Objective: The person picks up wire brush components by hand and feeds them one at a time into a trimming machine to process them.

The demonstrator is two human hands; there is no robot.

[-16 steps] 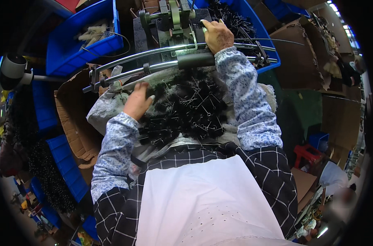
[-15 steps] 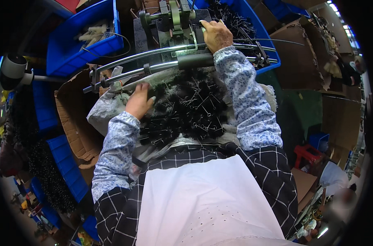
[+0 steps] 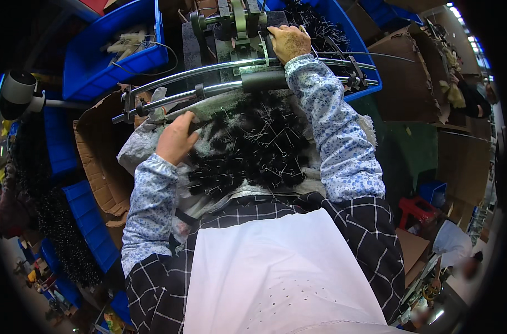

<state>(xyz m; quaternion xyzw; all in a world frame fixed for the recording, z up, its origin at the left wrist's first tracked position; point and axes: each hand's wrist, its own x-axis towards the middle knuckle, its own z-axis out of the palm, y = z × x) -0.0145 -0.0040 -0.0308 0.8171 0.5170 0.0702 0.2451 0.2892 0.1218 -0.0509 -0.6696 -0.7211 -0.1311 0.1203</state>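
A heap of small black-bristled wire brushes [image 3: 259,142] with looped wire ends lies on a pale cloth [image 3: 136,146] in front of me. Over the heap's left edge is my left hand [image 3: 175,138], its thumb apart from its bent fingers and nothing visible between them. My right hand [image 3: 290,44] is up at the right side of a bench machine [image 3: 239,28] with a round wheel. Its fingers are curled in at the machine's dark edge, and whatever they grip is hidden.
Two curved metal rails [image 3: 209,89] cross between me and the machine. A blue bin [image 3: 370,67] of wire pieces stands at right, another blue bin [image 3: 86,78] with pale pieces at left. An opened cardboard box [image 3: 100,161] sits left of the cloth.
My left hand has shifted left and slightly down, away from the heap's middle. My right hand has moved slightly left and up beside the machine, its fingers more curled.
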